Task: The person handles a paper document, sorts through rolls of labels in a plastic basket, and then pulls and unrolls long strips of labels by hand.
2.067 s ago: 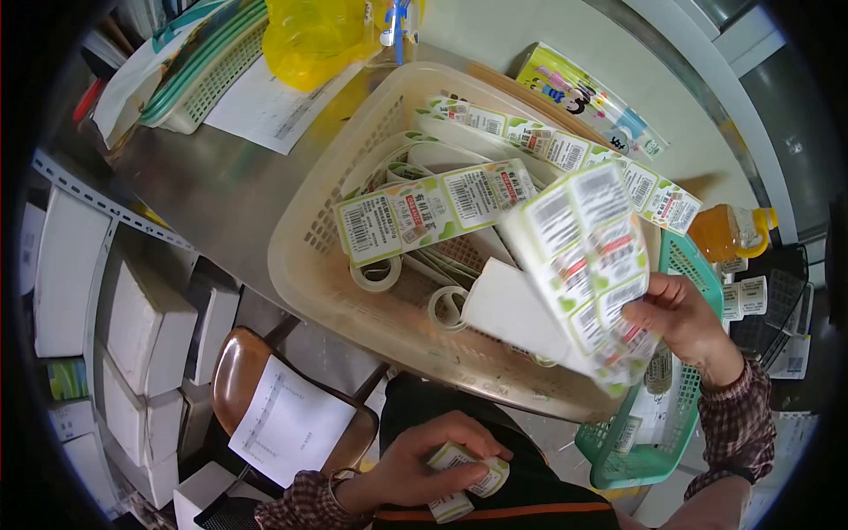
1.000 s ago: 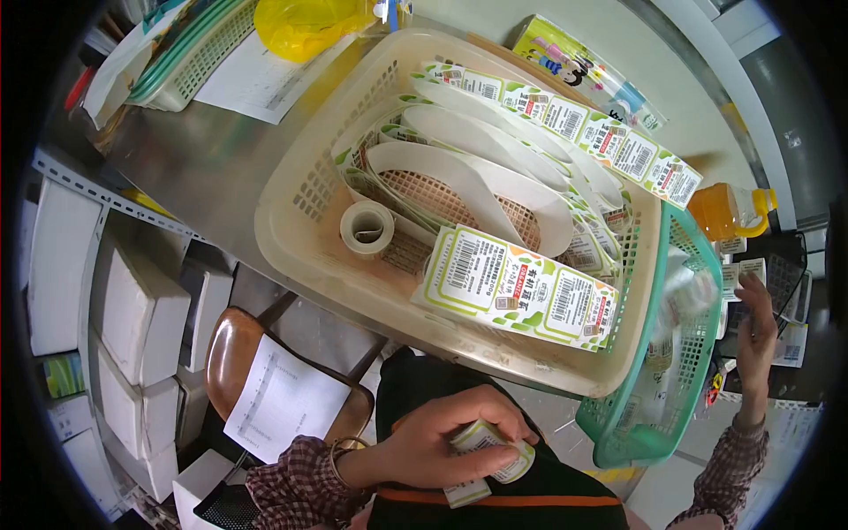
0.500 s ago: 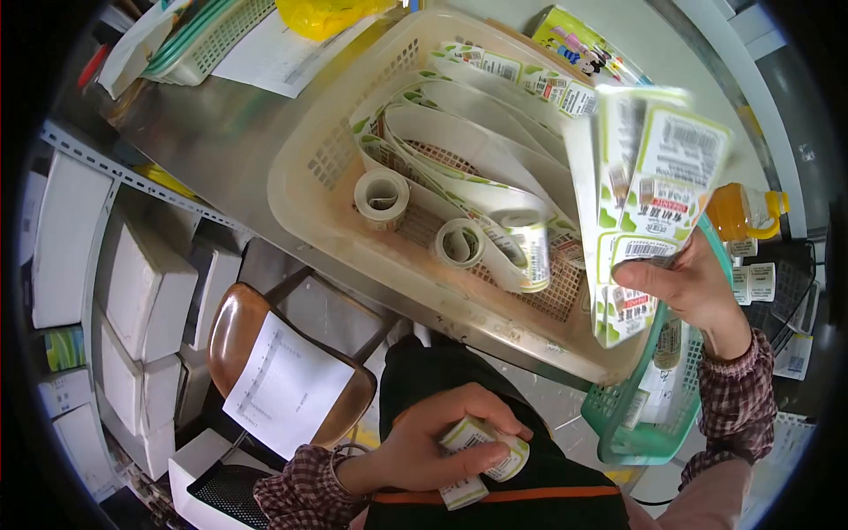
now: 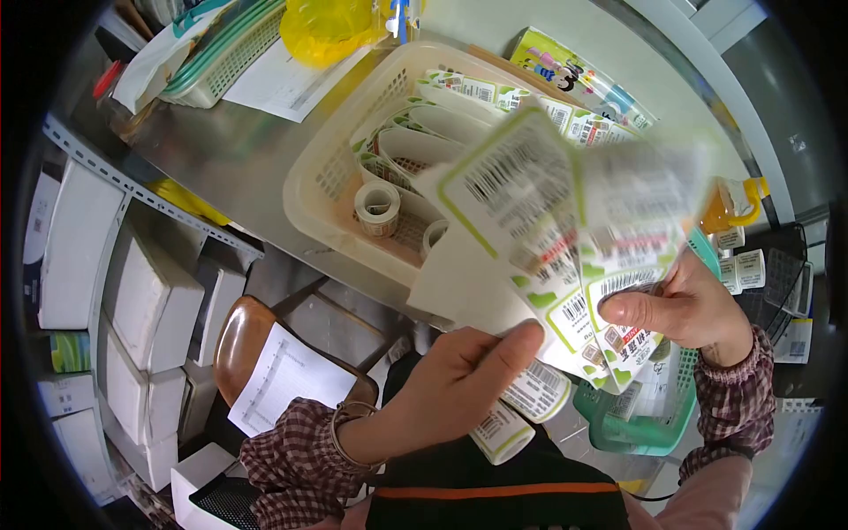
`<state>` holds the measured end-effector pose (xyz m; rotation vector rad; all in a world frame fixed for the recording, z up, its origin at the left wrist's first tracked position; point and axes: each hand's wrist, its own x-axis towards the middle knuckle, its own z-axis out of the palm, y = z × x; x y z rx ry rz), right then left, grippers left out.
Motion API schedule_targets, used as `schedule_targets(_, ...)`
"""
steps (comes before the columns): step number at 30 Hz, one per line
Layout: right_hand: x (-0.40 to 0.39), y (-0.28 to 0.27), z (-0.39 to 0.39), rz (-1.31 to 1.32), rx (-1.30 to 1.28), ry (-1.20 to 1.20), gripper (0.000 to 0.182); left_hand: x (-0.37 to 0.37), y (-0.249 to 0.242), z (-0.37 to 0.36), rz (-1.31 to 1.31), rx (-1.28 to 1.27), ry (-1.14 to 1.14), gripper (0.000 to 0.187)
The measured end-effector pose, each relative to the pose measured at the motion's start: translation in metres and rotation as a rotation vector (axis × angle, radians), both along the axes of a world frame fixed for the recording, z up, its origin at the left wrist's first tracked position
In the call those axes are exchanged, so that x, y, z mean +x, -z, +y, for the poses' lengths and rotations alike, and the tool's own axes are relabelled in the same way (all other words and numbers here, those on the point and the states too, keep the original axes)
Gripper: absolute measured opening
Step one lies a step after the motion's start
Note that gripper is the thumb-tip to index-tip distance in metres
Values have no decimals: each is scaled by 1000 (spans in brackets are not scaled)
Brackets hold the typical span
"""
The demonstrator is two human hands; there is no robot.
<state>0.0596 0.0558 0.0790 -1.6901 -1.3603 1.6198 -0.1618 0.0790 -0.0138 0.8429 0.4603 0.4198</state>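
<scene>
My right hand grips a fanned bunch of printed label strips, thumb on top; the upper ends are blurred. My left hand holds two small label rolls under its fingers, and its thumb and forefinger touch the lower left edge of the bunch. Behind the strips stands a cream plastic basket holding looped label strips and a standing label roll. A second roll in it is partly hidden by the labels.
A green basket with papers is below my right hand. An orange bottle and more rolls are at the right. A yellow bag and paper lie at the back left. A wooden chair holds a sheet.
My left hand has risen from my lap with its rolls and now meets the bunch. The labels in my right hand have spread and tilted left, covering more of the cream basket.
</scene>
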Motion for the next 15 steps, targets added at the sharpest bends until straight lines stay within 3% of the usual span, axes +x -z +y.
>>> schedule_targets(3, 6, 10, -5, 109, 152, 166, 30, 1, 7, -6, 98, -17, -58, 31)
schedule_targets(5, 15, 13, -7, 159, 157, 240, 29, -1, 9, -8, 72, -8, -165, 32)
schedule_targets(7, 16, 9, -7, 388, 48, 382, 29, -2, 9, -8, 74, -4, -126, 31)
schedule_targets(9, 14, 8, -6, 418, 42, 389, 29, 0, 9, -9, 22, 8, -161, 29)
schedule_targets(15, 3, 4, -3, 69, 59, 63, 29, 11, 2, -7, -21, 76, -131, 28)
